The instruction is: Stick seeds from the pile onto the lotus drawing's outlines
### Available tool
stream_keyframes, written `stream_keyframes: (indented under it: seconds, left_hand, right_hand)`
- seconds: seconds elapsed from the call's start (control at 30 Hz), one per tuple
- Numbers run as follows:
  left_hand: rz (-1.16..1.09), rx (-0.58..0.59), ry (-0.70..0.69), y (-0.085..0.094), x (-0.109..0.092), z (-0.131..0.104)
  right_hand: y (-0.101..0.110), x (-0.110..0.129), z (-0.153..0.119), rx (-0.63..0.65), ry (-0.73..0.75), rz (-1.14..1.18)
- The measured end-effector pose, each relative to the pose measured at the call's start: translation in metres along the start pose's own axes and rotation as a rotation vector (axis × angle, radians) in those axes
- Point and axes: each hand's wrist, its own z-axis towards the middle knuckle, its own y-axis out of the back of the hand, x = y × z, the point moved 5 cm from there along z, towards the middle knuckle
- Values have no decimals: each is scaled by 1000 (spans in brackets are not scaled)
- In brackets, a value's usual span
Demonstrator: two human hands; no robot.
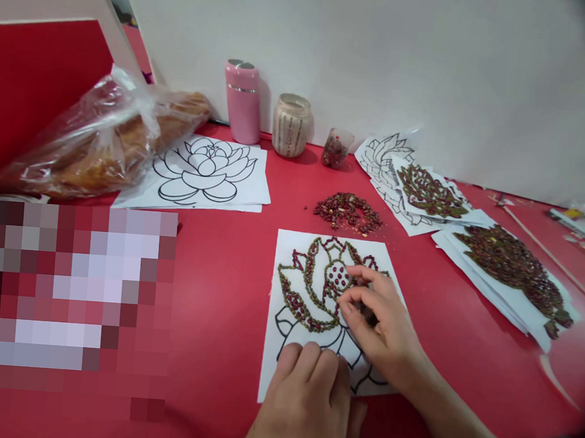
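Note:
A white sheet with a black lotus outline (254, 336) lies in front of me; red and green beans line several petals and fill parts of them. My right hand (386, 319) is over the lotus centre, thumb and fingertips pinched together by the dotted seed pod (337, 275). Whatever is in the pinch is too small to name. My left hand (310, 394) rests curled on the lower part of the sheet, its fingertips hidden beneath it. Just beyond the sheet sits a loose pile of dark red beans (348, 211).
Along the back stand a pink flask (243, 102), a jar (292, 125) and a small cup of beans (336, 149). Printed lotus sheets (210, 173) lie left beside a plastic bag (127, 147). Bean-covered sheets (514, 274) lie right. A blurred patch covers the lower left.

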Motion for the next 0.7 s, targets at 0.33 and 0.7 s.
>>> stream_keyframes:
  seconds: [0.33, 0.7]
  left_hand:
    - [-10, -27, 2, -4, 1, -1]
    - [9, -75, -25, -4, 1, 0]
  right_hand:
    - [-3, 1, 3, -22, 34, -66]
    - [8, 2, 3, -80, 2, -106]
